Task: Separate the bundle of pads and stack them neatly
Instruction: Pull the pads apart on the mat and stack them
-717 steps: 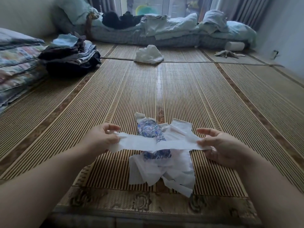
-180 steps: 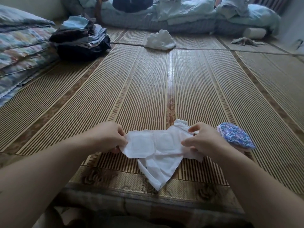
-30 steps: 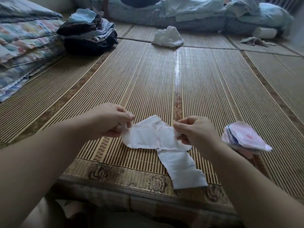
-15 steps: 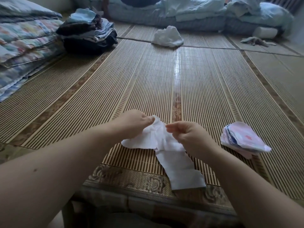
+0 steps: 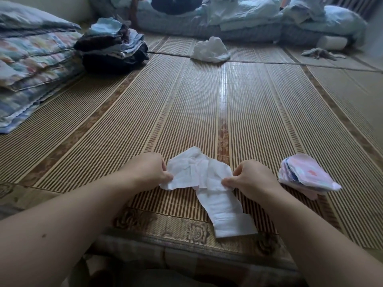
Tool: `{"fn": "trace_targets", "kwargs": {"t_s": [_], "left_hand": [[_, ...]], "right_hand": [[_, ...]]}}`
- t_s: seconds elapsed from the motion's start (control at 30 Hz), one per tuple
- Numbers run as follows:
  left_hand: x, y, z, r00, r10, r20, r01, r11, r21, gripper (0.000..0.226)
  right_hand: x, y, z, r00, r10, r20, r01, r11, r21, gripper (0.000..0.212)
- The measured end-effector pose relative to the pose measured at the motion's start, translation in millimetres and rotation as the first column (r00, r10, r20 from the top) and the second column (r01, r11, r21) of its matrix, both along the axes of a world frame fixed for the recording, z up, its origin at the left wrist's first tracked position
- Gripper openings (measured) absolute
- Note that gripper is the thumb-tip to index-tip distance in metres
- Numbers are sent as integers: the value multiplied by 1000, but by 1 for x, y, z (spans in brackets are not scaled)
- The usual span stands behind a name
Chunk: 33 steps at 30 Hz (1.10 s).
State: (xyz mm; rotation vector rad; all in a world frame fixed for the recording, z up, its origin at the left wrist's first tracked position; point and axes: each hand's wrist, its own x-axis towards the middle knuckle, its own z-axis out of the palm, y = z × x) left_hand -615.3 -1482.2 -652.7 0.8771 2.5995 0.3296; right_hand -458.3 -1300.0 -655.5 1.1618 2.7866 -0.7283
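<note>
Nearest: white strip (image 5: 229, 217) trailing down over patterned mat border (image 5: 186, 228), joined at top to the white pads (image 5: 196, 172). White pads held just above woven mat (image 5: 186, 112), spread between both hands. Left hand (image 5: 150, 170) pinched closed on left edge of pads, fingers curled in. Right hand (image 5: 251, 177) pinched closed on right edge, thumb and fingertips gripping the crumpled part. Just right of right hand, apart from it: small stack of pads (image 5: 304, 176) lying on mat, pink-white one on top, blue patterned edges showing beneath. Further out, mid-mat: crumpled white plastic bag (image 5: 210, 50). Far left: folded quilts (image 5: 31, 65), pile of folded clothes (image 5: 112, 50) beside them. Far back: rumpled bedding (image 5: 238, 17); white roll (image 5: 331, 42) and grey rag (image 5: 320, 53) at far right.
</note>
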Motion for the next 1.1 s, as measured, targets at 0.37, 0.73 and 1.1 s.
{"fn": "trace_targets", "kwargs": {"t_s": [0.37, 0.73, 1.1], "left_hand": [[0, 2, 22, 778, 126, 616, -396, 859, 324, 33], [42, 32, 43, 459, -196, 866, -549, 704, 450, 11], [50, 39, 41, 458, -189, 869, -560, 697, 447, 17]], "right_hand": [[4, 10, 9, 849, -319, -422, 150, 910, -387, 36], [3, -31, 30, 612, -23, -790, -142, 980, -138, 19], [9, -41, 28, 685, 277, -674, -169, 960, 223, 12]]}}
